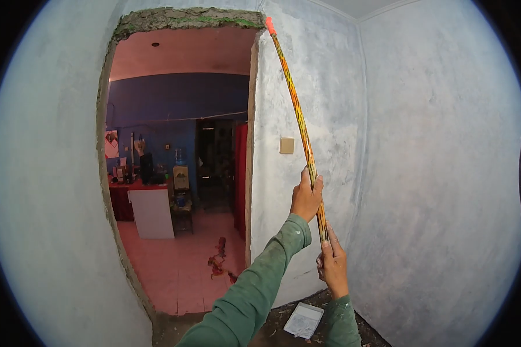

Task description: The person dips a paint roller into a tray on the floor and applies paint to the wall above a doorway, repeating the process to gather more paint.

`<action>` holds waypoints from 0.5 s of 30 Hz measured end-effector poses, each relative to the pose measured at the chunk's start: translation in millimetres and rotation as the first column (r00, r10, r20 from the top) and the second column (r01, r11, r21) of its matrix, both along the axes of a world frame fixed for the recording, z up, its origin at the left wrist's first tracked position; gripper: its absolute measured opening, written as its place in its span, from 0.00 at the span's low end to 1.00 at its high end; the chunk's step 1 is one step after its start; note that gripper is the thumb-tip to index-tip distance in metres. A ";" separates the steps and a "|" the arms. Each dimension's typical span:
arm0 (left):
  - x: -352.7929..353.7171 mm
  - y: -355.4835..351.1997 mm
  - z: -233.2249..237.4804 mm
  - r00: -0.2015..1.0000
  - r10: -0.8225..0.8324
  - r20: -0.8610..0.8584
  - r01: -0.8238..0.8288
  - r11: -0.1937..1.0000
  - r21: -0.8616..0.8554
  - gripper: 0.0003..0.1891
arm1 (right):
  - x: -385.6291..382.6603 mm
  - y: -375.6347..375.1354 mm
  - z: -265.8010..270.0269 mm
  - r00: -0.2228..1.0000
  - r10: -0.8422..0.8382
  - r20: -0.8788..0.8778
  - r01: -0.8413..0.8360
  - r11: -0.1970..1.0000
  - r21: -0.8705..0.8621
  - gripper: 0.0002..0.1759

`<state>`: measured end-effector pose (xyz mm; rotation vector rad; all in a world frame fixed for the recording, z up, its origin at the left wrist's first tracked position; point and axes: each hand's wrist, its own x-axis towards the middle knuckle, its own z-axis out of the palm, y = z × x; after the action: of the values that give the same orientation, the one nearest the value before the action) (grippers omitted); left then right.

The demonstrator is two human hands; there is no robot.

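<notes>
A long pole with a yellow, orange and black pattern rises steeply in front of the wall, leaning to the left at its top. Its orange-red tip is near the upper right corner of the doorway; a thin wire shows just above it. My left hand is wrapped round the pole below the wall switch. Lower down, my right hand grips the pole near its bottom end. Both sleeves are green with pale spots.
A doorway with a rough cement edge opens on a pink-floored room with a desk and red curtain. A beige switch plate is on the whitish wall. A white paint tray lies on the floor by the corner.
</notes>
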<state>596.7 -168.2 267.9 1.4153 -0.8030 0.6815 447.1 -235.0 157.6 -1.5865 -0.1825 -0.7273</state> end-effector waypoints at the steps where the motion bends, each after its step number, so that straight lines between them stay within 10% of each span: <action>1: 3.0 -0.5 4.4 1.000 -0.003 -0.003 0.003 1.000 -0.002 0.22 | 2.4 1.1 4.2 1.000 -0.006 0.009 0.006 1.000 -0.002 0.28; 15: 42.2 9.7 61.2 0.998 0.036 0.057 -0.039 0.997 0.062 0.26 | 52.2 8.2 48.1 0.997 0.013 0.074 -0.012 1.000 -0.016 0.30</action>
<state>638.9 -158.4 329.1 1.4772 -0.8496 0.7327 499.3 -226.8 205.7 -1.5727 -0.2533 -0.7772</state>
